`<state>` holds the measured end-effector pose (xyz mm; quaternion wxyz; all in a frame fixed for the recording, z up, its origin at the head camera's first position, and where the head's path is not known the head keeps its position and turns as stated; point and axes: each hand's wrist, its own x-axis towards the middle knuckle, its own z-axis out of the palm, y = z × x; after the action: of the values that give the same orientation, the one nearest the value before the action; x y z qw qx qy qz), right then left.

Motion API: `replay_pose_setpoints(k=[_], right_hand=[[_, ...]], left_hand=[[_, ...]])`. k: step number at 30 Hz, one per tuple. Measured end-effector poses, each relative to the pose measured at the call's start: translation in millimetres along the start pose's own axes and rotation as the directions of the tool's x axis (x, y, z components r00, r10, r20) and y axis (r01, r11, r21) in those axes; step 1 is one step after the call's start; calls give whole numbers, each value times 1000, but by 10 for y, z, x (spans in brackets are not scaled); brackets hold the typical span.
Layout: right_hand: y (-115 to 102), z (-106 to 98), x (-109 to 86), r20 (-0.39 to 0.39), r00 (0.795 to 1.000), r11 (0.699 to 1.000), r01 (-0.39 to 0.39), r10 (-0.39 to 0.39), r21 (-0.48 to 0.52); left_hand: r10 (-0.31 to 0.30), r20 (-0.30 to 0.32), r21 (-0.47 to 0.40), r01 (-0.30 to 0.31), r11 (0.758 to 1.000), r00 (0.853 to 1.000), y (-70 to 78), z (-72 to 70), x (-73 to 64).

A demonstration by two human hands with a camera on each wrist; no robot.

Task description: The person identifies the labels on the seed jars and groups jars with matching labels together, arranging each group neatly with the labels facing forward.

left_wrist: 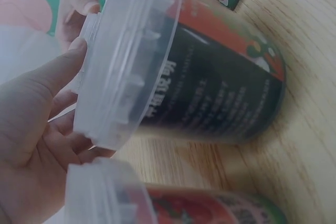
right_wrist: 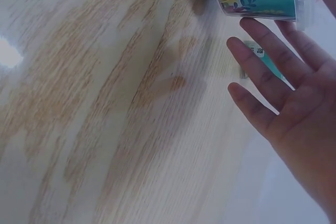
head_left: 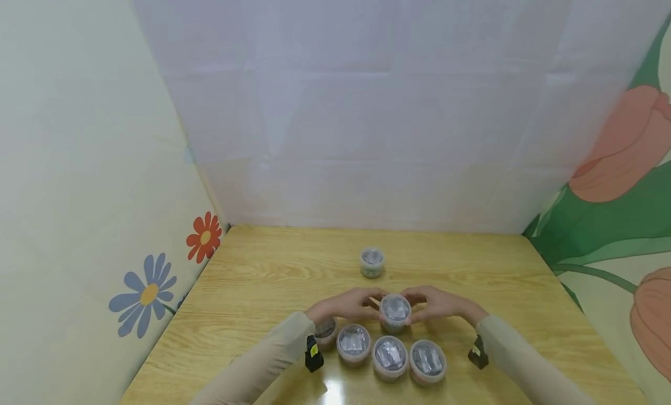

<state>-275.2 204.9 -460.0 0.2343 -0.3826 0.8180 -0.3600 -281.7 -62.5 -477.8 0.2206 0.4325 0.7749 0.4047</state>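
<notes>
A person's two hands meet around one clear-lidded cup, the held cup [head_left: 395,313], over the wooden table [head_left: 283,247]. The left hand [head_left: 352,304] pinches it from its left side with thumb and finger, and the right hand [head_left: 439,303] pinches it from the right side in the same manner; in the right wrist view, the other fingers of the right hand are spread apart. The held cup shows there a teal wrap with a small bee drawn on it. Whether its bottom touches the table, I cannot tell. Nearer to the person, four more cups make a slightly slanting row: the leftmost cup [head_left: 325,330], partly hidden by the left wrist, the second cup [head_left: 353,343], the third cup [head_left: 390,357] and the rightmost cup [head_left: 427,361]. Through their lids one sees greyish packets. The far cup [head_left: 372,262] stands alone, beyond the hands. Both arms wear beige sleeves [head_left: 278,349], and a black device [head_left: 314,354] is at each wrist. Behind the table hangs a creased white cloth [head_left: 393,113]; a red flower [head_left: 205,237] decorates the left wall, and large orange tulips [head_left: 618,148] the right one.
</notes>
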Motion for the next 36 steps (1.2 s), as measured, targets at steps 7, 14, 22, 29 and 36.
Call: replay_pose_setpoints(k=[7, 14, 22, 29, 36], right_hand=[[-38, -19, 13, -18, 1000, 1000, 15, -15, 10], [-33, -41, 27, -35, 999, 1000, 2, -1, 25], [-46, -88, 96, -52, 999, 1000, 16, -15, 24], [-84, -129, 132, -71, 997, 1000, -10, 11, 19], [-113, -155, 177, -64, 997, 998, 42, -38, 55]], left_hand=[[-6, -27, -9, 6, 1000, 1000, 27, -12, -17], [34, -48, -21, -35, 999, 998, 9, -30, -6], [-6, -100, -8, 5, 1000, 995, 12, -67, -12], [-26, -136, -52, 19, 998, 990, -4, -96, -20], [2, -158, -84, -15, 996, 987, -77, -120, -11]])
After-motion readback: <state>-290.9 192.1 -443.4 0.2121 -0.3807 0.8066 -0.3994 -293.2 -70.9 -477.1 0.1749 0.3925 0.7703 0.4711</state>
